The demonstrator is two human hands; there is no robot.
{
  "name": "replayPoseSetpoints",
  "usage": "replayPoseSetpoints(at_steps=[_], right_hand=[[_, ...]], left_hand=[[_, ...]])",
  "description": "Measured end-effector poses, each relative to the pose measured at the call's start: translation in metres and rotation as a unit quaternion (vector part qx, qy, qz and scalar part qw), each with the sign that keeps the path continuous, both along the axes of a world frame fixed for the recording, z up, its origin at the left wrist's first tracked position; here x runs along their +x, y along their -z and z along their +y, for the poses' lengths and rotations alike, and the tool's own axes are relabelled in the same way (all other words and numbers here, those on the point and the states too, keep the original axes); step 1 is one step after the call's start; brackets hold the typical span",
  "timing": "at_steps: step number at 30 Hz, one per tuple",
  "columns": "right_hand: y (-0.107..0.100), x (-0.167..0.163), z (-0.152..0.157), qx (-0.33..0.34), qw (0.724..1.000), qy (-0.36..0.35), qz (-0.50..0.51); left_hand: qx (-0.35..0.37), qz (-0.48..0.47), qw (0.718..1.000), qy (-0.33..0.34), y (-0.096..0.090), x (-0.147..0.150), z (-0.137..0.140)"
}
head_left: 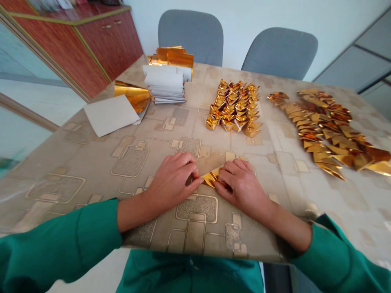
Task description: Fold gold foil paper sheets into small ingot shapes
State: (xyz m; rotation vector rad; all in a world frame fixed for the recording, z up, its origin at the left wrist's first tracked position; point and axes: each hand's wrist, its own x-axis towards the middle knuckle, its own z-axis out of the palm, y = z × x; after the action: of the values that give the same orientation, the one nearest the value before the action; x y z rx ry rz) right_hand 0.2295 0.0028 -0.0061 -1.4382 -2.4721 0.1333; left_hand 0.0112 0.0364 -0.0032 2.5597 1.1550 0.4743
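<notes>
A small piece of gold foil paper (210, 177), partly folded with a pale edge showing, lies on the table in front of me. My left hand (175, 177) pinches its left end between thumb and fingers. Over its right part, my right hand (240, 181) is closed with curled fingers, hiding much of the paper. Beyond my hands stand rows of folded gold paper ingots (233, 106). Farther right, many folded gold paper pieces (326, 130) lie overlapped in curved lines.
A stack of white-backed paper (166, 85) stands at the back left, with gold sheets (175, 57) behind it. Loose white sheets (111, 115) lie beside it. Two grey chairs (191, 36) face the far edge of the patterned table (91, 162). A red cabinet (110, 44) stands left.
</notes>
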Motion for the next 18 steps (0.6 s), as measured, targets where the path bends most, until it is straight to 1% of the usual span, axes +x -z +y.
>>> replayPoseSetpoints(at_steps=[6, 8, 9, 10, 11, 13, 14, 16, 18], right_hand=[[0.0018, 0.0001, 0.0004, -0.006, 1.000, 0.011, -0.001], [0.0019, 0.0004, 0.0008, -0.011, 1.000, 0.012, 0.005], [0.0020, 0.0005, 0.0010, -0.011, 1.000, 0.011, 0.008], [0.0022, 0.0006, 0.0012, -0.010, 1.000, 0.010, 0.011], [0.0025, 0.0007, 0.0013, -0.007, 1.000, 0.008, 0.014], [0.0029, 0.0006, 0.0013, 0.000, 1.000, 0.004, 0.018], [0.0030, 0.0005, 0.0011, 0.003, 1.000, 0.003, 0.018], [0.0030, 0.0003, 0.0008, 0.007, 1.000, 0.002, 0.018], [0.0028, 0.0004, 0.0005, 0.011, 1.000, 0.005, 0.018]], left_hand=[[0.013, 0.017, 1.000, -0.005, 0.0007, 0.0004, 0.0010], [0.033, 0.023, 0.999, -0.005, 0.0013, -0.0007, 0.0007], [0.055, 0.023, 0.998, 0.006, 0.0015, -0.0012, 0.0001], [0.087, 0.022, 0.995, 0.031, 0.0016, -0.0015, -0.0008], [0.123, 0.022, 0.990, 0.070, 0.0017, -0.0015, -0.0019], [0.193, 0.028, 0.967, 0.164, 0.0023, -0.0005, -0.0042], [0.214, 0.035, 0.955, 0.202, 0.0028, 0.0002, -0.0053], [0.223, 0.053, 0.946, 0.230, 0.0042, 0.0011, -0.0065], [0.208, 0.070, 0.948, 0.230, 0.0052, 0.0003, -0.0069]])
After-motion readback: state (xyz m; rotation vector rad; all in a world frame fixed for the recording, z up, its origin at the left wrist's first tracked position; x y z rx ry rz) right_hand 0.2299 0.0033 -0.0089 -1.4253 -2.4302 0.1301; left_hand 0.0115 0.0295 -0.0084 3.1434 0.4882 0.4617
